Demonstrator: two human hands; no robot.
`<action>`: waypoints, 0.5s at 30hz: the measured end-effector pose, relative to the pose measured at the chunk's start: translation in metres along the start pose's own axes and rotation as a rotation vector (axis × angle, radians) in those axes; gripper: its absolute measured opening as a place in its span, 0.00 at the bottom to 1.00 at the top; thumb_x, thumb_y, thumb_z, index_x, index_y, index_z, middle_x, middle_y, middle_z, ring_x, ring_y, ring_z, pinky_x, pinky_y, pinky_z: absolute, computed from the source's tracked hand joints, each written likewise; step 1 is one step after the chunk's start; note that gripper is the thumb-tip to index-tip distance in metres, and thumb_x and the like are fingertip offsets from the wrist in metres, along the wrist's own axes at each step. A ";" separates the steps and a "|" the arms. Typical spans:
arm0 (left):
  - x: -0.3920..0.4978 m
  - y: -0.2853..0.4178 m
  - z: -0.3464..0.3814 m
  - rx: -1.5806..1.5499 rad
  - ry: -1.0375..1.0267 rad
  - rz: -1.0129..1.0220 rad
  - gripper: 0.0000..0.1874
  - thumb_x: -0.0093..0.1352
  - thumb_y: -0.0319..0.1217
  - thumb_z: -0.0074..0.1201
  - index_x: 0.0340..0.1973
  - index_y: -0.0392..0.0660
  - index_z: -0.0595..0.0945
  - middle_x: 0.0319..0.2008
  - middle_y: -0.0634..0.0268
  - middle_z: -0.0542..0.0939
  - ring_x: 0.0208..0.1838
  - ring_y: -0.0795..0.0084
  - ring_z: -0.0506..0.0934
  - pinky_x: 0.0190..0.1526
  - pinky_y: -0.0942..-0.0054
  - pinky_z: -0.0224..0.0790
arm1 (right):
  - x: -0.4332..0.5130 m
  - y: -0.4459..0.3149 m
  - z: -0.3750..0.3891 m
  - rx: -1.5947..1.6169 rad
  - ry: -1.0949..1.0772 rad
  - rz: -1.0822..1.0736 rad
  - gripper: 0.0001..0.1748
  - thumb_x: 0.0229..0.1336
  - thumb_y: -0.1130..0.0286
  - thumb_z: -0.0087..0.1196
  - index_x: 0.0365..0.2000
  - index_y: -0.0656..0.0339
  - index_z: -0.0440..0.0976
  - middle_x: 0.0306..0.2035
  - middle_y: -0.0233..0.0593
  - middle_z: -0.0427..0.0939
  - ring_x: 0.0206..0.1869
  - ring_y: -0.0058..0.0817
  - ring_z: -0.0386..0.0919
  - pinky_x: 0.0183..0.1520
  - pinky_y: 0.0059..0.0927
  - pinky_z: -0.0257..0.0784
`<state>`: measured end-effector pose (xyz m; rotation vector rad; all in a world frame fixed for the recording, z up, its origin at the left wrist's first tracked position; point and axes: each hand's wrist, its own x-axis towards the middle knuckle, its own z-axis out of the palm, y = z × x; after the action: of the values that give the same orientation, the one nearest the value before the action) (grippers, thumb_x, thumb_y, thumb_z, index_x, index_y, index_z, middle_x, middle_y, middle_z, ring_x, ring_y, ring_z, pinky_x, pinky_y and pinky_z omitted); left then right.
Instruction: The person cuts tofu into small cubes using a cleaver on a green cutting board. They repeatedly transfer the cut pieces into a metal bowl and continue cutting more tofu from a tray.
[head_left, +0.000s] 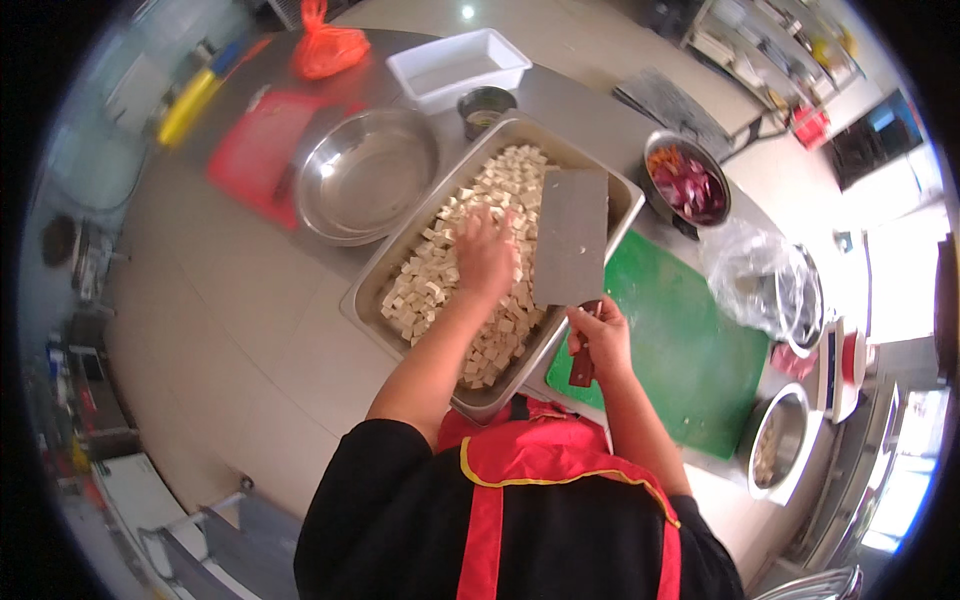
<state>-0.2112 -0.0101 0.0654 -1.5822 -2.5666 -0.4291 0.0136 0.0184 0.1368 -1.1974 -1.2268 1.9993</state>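
Note:
A deep rectangular steel pan (367, 281) holds many small pale cubes (420, 289) that look like tofu or paneer. My left hand (486, 251) lies on the cubes near the pan's middle, fingers spread and slightly blurred. In my right hand (606, 341) is the brown handle of a Chinese-style cleaver (571, 236). Its broad grey blade reaches over the pan's right side, flat face towards me, hiding some cubes and part of the rim. A few bits cling to the blade. Beneath my right hand lies a green cutting board (675, 352).
A steel bowl (371, 180) and a red cutting board (262, 150) lie left of the pan. Behind are a white tub (461, 67), a dark small bowl (486, 109) and an orange bag (330, 52). To the right stand a vegetable bowl (686, 180), a clear plastic bag (757, 277) and another bowl (787, 420).

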 end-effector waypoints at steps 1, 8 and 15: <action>-0.005 -0.012 0.005 -0.173 0.037 -0.109 0.27 0.78 0.34 0.48 0.73 0.48 0.71 0.76 0.43 0.63 0.80 0.41 0.57 0.80 0.41 0.40 | -0.009 -0.002 -0.007 0.004 0.072 0.026 0.08 0.61 0.77 0.63 0.39 0.61 0.74 0.22 0.31 0.73 0.16 0.22 0.72 0.19 0.28 0.69; -0.032 -0.038 -0.008 -0.030 0.305 0.113 0.29 0.72 0.36 0.61 0.68 0.48 0.76 0.73 0.46 0.67 0.74 0.42 0.63 0.72 0.42 0.54 | -0.069 0.026 -0.110 0.161 0.286 -0.076 0.12 0.63 0.71 0.65 0.41 0.61 0.73 0.21 0.30 0.72 0.18 0.22 0.71 0.21 0.28 0.66; -0.045 0.107 -0.035 -0.309 0.227 0.469 0.25 0.73 0.34 0.58 0.65 0.45 0.78 0.73 0.49 0.67 0.75 0.43 0.63 0.74 0.43 0.52 | -0.042 0.074 -0.224 0.193 0.423 0.078 0.14 0.61 0.68 0.68 0.35 0.60 0.71 0.21 0.34 0.74 0.18 0.24 0.74 0.21 0.31 0.72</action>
<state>-0.0982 -0.0140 0.1084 -2.0209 -1.9493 -0.9178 0.2316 0.0504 0.0426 -1.4880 -0.7721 1.7469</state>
